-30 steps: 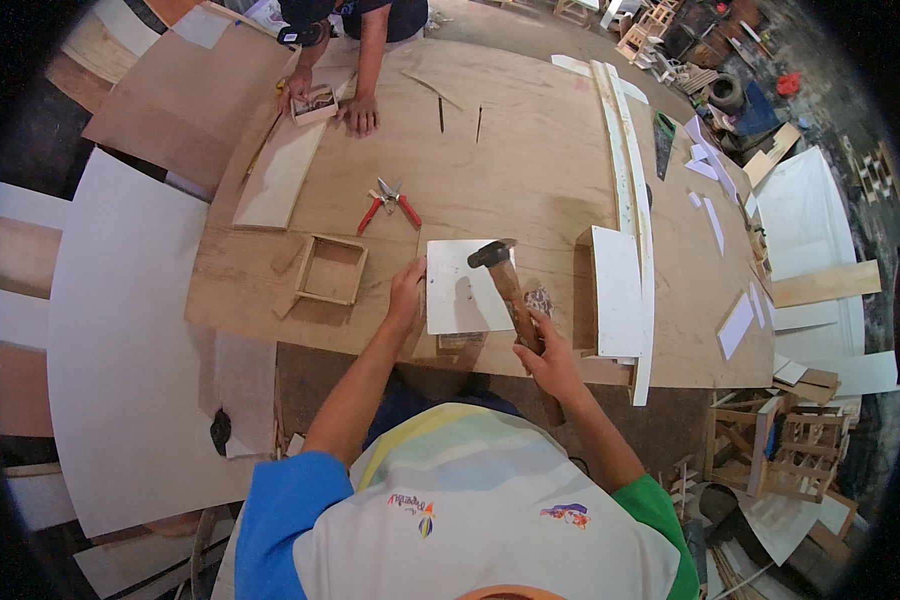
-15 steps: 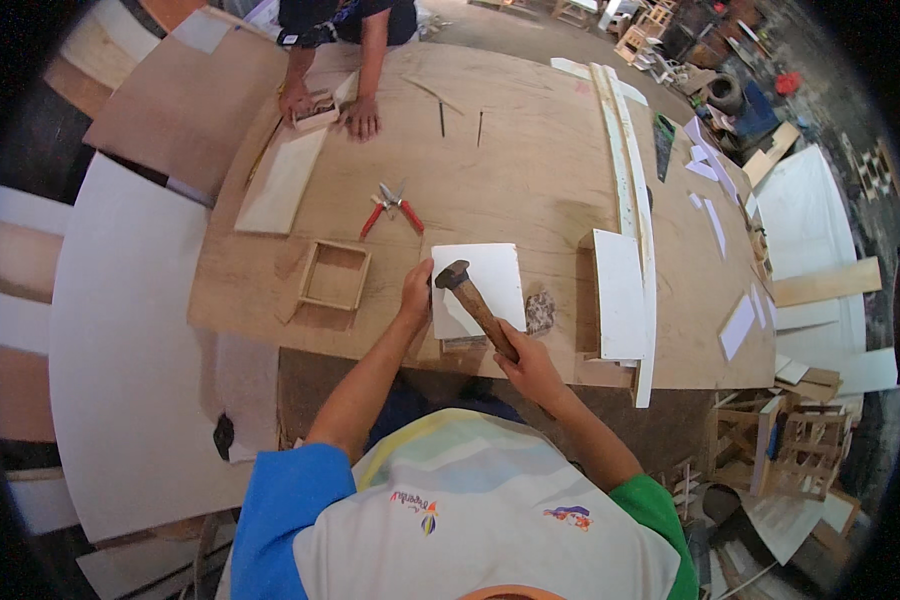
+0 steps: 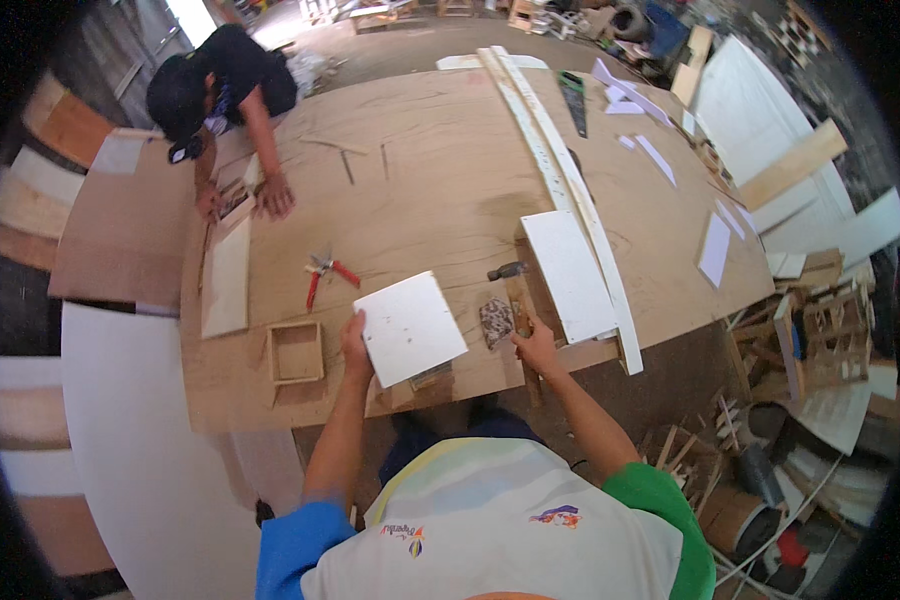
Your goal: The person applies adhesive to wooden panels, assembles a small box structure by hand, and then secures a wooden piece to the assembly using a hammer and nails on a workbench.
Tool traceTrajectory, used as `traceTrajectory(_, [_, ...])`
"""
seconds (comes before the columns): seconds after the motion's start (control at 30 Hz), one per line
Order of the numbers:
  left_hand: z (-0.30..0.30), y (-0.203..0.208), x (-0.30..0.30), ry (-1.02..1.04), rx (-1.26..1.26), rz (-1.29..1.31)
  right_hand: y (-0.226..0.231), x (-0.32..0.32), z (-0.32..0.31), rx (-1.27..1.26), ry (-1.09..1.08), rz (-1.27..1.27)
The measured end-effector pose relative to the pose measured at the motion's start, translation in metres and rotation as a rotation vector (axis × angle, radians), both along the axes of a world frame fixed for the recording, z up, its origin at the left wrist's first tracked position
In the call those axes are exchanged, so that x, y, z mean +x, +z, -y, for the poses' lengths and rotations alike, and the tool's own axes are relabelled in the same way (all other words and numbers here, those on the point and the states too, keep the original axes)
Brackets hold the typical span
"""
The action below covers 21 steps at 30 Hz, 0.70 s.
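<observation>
My left hand (image 3: pixel 355 345) grips the left edge of a square white board (image 3: pixel 410 325), which is tilted and has a few small dark marks on its face. Part of a darker piece shows under its lower right edge. To the right, my right hand (image 3: pixel 536 347) is closed around the wooden handle of a hammer (image 3: pixel 518 296). The hammer's dark head points away from me. Between board and hammer lies a small speckled heap (image 3: pixel 495 322), perhaps nails in a clear bag; I cannot make out the pieces.
Red-handled pliers (image 3: pixel 328 275) and a small open wooden box (image 3: pixel 296 354) lie to the left. A white box-like piece (image 3: pixel 570 275) and long strips (image 3: pixel 560 180) lie right, with a handsaw (image 3: pixel 573 103) beyond. At far left, another person (image 3: pixel 232 90) handles a small box.
The hammer has moved off the white board to its right, beside the speckled heap. The board has been turned and tilted in my left hand. The whole view has shifted.
</observation>
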<state>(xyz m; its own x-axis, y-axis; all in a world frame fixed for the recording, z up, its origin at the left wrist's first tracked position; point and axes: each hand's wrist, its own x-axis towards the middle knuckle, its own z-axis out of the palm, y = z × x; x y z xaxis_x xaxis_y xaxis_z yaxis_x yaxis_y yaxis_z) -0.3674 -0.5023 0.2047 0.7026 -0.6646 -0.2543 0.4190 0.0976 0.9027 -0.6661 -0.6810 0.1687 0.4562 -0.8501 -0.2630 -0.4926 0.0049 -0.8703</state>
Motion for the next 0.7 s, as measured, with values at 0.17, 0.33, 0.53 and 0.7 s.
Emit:
traceTrajectory(0.17, [0.024,0.019,-0.011,-0.028,-0.136,-0.174,-0.069,-0.013,0.010,0.111,0.026,0.085])
traceTrajectory(0.33, [0.060,0.037,-0.034,-0.071,-0.202,-0.367,-0.084,-0.011,0.013,-0.259,0.103,-0.161])
traceTrajectory(0.53, [0.105,0.042,-0.048,-0.183,-0.304,-0.444,-0.027,-0.025,0.028,-0.175,-0.150,0.138])
traceTrajectory(0.7, [0.140,0.062,-0.054,-0.215,-0.370,-0.576,0.048,-0.054,0.046,-0.379,-0.211,0.158])
